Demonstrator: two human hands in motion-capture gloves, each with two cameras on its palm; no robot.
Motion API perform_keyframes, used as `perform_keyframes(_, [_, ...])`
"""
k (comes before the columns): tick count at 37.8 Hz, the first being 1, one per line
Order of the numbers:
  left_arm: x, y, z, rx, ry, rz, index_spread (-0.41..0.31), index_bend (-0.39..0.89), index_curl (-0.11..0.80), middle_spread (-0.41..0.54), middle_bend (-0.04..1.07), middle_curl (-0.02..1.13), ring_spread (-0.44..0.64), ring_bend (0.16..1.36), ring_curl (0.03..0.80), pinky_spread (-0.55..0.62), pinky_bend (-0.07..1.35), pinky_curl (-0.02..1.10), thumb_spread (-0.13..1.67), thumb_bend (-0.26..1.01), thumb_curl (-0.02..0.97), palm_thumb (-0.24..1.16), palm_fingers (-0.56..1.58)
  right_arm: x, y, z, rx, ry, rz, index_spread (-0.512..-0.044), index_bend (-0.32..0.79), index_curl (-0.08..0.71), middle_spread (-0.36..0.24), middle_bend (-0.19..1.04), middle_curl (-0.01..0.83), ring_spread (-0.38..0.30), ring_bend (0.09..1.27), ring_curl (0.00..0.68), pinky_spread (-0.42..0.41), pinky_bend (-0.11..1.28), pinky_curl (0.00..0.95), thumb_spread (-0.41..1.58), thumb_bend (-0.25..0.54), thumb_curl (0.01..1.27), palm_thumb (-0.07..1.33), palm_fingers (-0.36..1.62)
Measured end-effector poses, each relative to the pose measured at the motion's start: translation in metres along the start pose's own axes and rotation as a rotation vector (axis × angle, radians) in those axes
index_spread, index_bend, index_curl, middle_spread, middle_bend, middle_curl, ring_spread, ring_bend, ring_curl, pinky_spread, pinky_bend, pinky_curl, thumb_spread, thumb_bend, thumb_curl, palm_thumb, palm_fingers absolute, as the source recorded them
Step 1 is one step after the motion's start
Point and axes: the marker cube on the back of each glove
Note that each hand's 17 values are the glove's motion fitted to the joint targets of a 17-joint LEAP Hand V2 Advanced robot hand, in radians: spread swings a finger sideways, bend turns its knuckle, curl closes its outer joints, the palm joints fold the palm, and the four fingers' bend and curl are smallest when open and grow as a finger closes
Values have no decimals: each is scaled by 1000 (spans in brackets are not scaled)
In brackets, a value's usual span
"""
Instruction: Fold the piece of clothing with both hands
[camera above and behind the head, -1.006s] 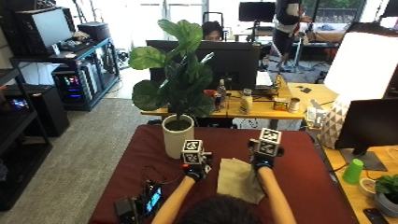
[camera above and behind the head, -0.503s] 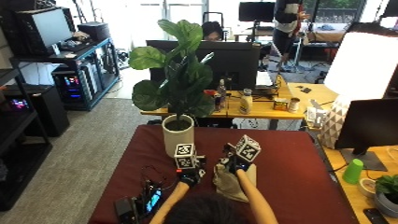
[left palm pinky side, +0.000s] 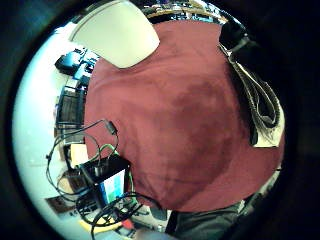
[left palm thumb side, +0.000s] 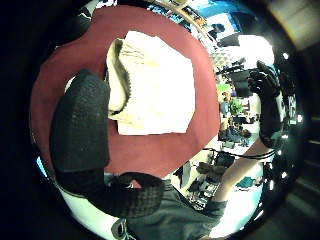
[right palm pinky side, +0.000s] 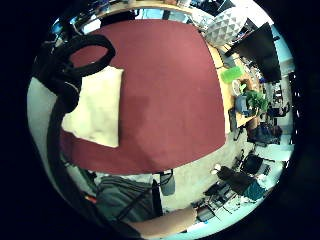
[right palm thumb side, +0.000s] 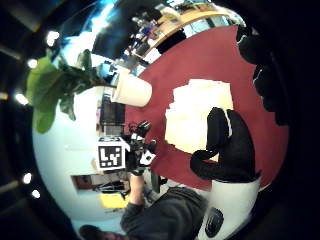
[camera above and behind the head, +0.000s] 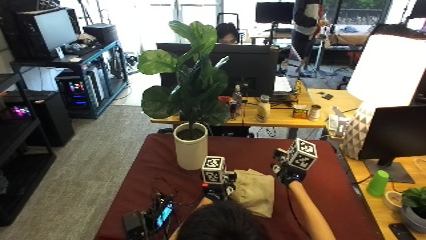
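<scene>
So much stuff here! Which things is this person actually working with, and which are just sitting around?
In use:
- folded cloth
- left hand
- right hand

Just there:
- potted plant
- gadget with cables
- green cup
- red table

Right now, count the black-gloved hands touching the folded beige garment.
1. The left hand rests at the folded beige garment's edge on the dark red table; the right hand is raised beside it, apart.
</scene>
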Motion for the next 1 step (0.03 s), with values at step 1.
perform_keyframes(1, [1,0,-1,0,-2,3,-80,171,391,-11,154,324,37,479,340,100,241,372,1485,60,207,163,481,2,0,0,0,4,2,-232,44,45,-109,404,503,-159,768,431,-198,740,395,1178,-13,482,879,982])
